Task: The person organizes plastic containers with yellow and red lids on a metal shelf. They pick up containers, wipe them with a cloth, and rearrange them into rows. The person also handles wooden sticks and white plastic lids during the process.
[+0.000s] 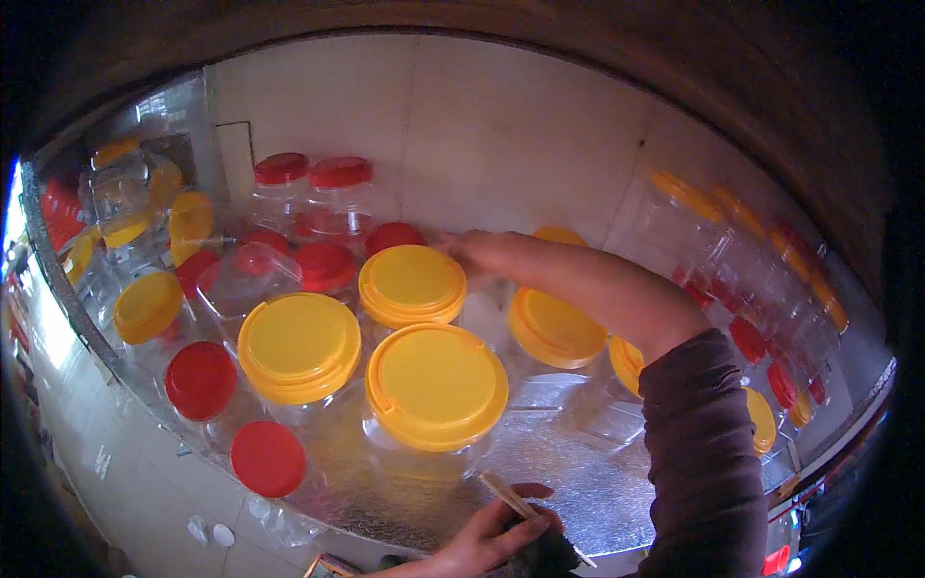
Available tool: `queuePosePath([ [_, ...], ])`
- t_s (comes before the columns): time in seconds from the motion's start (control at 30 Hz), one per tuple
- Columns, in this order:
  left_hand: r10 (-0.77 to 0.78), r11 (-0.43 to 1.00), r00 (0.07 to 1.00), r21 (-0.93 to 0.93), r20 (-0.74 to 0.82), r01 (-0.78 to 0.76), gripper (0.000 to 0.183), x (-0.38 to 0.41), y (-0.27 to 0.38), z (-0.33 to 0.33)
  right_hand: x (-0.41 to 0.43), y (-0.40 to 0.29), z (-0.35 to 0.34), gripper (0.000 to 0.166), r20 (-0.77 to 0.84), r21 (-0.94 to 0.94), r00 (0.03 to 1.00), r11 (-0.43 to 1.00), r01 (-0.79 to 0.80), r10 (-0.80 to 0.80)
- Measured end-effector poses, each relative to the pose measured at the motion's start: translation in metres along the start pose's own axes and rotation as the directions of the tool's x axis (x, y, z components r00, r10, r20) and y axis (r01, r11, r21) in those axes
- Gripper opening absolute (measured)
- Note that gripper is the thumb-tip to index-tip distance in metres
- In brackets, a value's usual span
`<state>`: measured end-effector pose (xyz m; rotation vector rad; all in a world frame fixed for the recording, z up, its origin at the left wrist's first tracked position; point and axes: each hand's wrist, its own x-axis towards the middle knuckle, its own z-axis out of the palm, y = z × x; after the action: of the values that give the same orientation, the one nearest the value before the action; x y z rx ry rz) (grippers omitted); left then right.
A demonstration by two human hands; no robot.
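Note:
My right hand [466, 249] reaches over to the back, beside a red lid [395, 237] and behind a clear plastic jar with a yellow lid [412, 284]. Its fingers are blurred, so I cannot tell whether they grip anything. Low in the picture, my left hand [498, 535] is closed around a thin pale stick [509, 493]. A dark, soft-looking thing [545, 550] lies against that hand; what it is stays unclear. Nearest the left hand stands a large clear jar with a yellow lid [437, 386]. Another yellow-lidded jar [300, 347] is to its left.
The jars stand on a shiny silver-covered shelf [571, 498] with a curved-looking front edge. Small red-lidded jars [269, 459] line its left front. More jars [340, 173] stand along the pale back wall [506, 130], and others [748, 339] crowd the right. Plastic scraps [289, 527] lie on the tiled floor.

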<state>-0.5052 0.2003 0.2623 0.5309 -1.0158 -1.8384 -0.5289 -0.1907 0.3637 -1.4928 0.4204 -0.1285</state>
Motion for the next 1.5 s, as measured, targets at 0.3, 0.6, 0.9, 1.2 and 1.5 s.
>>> queuePosePath([
  [0.3,-0.018,0.999,0.999,-0.038,-0.029,0.017,0.038,-0.008,0.008,0.001,-0.021,-0.039,0.076,0.047,0.118,-0.972,0.987,-0.217,0.093,-0.106],
  [0.6,0.013,0.999,0.998,-0.048,-0.066,-0.016,0.036,-0.006,0.005,-0.002,0.034,0.010,-0.009,0.043,-0.085,-0.971,0.982,0.207,-0.120,0.167],
  [0.9,-0.015,1.000,0.999,-0.025,-0.034,0.014,0.034,-0.002,0.006,0.003,0.000,-0.010,0.005,0.039,-0.176,-0.963,0.977,0.186,-0.197,0.122],
  [1.2,-0.037,0.996,0.997,-0.079,-0.069,0.031,0.037,-0.005,0.001,0.002,0.006,-0.011,0.006,0.036,-0.184,-0.958,0.969,0.189,-0.215,0.168],
  [1.5,-0.052,0.998,0.992,-0.022,0.119,0.055,0.039,0.001,0.011,-0.005,-0.036,-0.040,0.020,0.036,-0.238,-0.947,0.971,-0.228,-0.229,0.012],
])
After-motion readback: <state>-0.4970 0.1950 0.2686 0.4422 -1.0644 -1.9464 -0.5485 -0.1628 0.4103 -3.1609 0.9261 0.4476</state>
